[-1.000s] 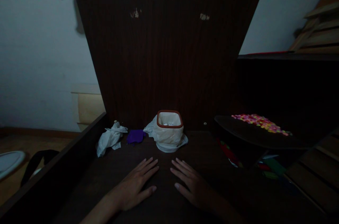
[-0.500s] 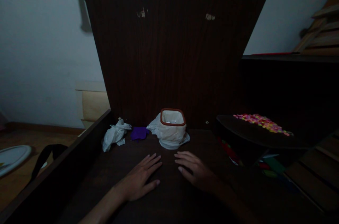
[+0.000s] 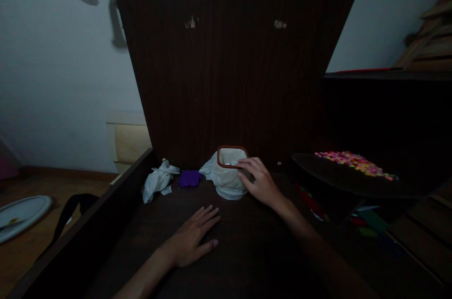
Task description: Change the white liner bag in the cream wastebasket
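Observation:
A small square bin (image 3: 228, 174) with a red-brown rim and a white plastic liner stands at the back of the dark wooden desk (image 3: 247, 252). My right hand (image 3: 259, 181) has reached it and grips its right side, fingers curled over the rim. My left hand (image 3: 192, 238) lies flat on the desk, fingers spread, holding nothing. Left of the bin lie a purple cloth (image 3: 189, 178) and a crumpled white plastic bag (image 3: 158, 185).
A dark tray (image 3: 353, 179) with a heap of small coloured pieces (image 3: 355, 162) sits at the right, coloured items below it. A tall dark wood panel (image 3: 229, 63) rises behind the desk. A white plate (image 3: 21, 214) lies on the floor at left.
My right hand lifted off the desk and moved forward to grasp the right side of the bin. My left hand stayed flat. The view shifted slightly right.

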The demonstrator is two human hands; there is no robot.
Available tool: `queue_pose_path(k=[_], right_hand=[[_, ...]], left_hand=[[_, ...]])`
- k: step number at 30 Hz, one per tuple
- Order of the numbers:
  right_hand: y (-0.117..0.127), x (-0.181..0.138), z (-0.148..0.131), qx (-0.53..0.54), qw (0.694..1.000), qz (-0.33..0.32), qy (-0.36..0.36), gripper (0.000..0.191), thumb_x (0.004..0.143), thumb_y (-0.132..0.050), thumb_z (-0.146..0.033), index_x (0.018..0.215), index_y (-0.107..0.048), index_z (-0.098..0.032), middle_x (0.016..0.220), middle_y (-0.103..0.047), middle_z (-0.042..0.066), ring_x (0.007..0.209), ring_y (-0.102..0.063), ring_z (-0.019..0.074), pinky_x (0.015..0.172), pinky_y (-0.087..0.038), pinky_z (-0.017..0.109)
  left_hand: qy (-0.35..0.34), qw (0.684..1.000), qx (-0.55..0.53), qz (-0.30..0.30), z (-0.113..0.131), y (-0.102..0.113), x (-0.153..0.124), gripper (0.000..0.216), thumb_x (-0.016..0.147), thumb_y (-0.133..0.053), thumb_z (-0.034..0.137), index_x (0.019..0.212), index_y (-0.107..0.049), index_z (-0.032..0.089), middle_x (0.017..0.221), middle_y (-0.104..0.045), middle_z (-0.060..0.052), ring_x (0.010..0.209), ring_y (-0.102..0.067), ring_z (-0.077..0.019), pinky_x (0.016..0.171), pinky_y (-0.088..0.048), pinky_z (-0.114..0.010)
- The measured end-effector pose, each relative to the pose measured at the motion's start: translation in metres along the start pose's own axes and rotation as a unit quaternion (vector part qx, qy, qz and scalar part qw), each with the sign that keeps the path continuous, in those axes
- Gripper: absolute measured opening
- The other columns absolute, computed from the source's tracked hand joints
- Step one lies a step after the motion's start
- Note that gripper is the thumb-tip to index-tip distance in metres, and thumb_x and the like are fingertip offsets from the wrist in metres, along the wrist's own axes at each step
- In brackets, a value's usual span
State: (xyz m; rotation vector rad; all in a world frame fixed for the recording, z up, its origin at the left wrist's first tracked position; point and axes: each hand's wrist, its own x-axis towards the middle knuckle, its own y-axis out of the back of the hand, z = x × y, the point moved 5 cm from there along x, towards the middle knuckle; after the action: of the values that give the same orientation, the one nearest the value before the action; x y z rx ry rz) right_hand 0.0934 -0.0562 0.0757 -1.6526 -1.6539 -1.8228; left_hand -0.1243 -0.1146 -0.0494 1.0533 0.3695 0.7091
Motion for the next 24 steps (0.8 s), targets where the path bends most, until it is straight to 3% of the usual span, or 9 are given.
queue_pose_path(k=[9,16,24], right_hand=[[-0.027,0.004,0.023,-0.008,0.999,-0.032,-0.032,0.02,0.097,-0.057,-0.025,0.109,-0.071,-0.019,0.101,-0.076,0.01,0.098,-0.067,0.0266,0.093,-0.051,0.047],[-0.026,0.006,0.026,0.021,0.999,-0.035,-0.025,0.018,0.096,-0.058,-0.02,0.104,-0.074,-0.02,0.096,-0.078,0.009,0.094,-0.071,0.0254,0.09,-0.052,0.044],[-0.017,0.001,0.009,0.022,0.999,-0.04,-0.011,0.016,0.095,-0.059,-0.018,0.101,-0.074,-0.02,0.092,-0.077,0.008,0.091,-0.071,0.0246,0.088,-0.052,0.043]], left_hand=[[-0.009,1.0,-0.01,0.015,0.001,0.002,-0.001,0.06,0.099,-0.054,0.043,0.155,-0.039,0.026,0.164,-0.031,-0.009,0.153,-0.025,-0.0353,0.122,-0.025,-0.062],[0.001,1.0,-0.007,0.004,0.001,0.001,-0.001,0.06,0.099,-0.053,0.044,0.155,-0.039,0.025,0.165,-0.03,-0.01,0.153,-0.025,-0.0347,0.122,-0.025,-0.063],[-0.02,0.999,-0.024,0.041,-0.005,0.002,-0.002,0.059,0.098,-0.057,0.043,0.152,-0.043,0.027,0.161,-0.038,-0.01,0.151,-0.031,-0.0342,0.121,-0.029,-0.061]])
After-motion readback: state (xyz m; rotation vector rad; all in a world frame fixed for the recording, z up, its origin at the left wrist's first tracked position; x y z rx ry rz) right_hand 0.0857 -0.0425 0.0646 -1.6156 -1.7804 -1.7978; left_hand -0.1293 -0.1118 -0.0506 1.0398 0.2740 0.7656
